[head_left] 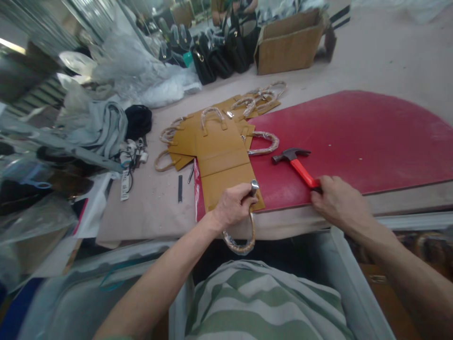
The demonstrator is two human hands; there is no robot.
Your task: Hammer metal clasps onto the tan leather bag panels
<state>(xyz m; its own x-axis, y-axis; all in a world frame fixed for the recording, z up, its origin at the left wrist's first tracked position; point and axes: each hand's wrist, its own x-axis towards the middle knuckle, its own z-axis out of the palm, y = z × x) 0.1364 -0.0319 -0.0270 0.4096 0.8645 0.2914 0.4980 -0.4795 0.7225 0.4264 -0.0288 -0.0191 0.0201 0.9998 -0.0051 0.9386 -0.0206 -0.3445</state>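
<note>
I see dull metal on the hammer head [292, 154] by the right hand [339, 202], a glossy metal tool [254, 185] in the left hand [231, 206], smooth, leathery-looking panel [225, 165] under it, shiny crinkled plastic round the handle [241, 248] just below.

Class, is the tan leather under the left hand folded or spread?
Spread: the leather lies open, its near handle by the left hand, its far handle at the opposite end.

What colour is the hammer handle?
Red-orange hammer handle, black by the right hand; best in head view.
</note>
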